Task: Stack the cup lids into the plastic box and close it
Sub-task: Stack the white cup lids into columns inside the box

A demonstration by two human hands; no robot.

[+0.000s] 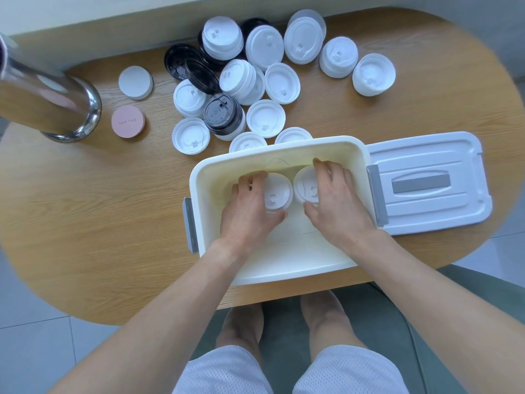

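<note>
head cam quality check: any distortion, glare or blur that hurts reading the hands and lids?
Head view: strong wide-angle bend, the table edge curves and smears toward the corners; the metal cylinder at left is stretched and mirrors its surroundings; light is soft and even, shadows faint; left hand and right hand in the plastic box are sharp, but white lids on cream show low contrast.
</note>
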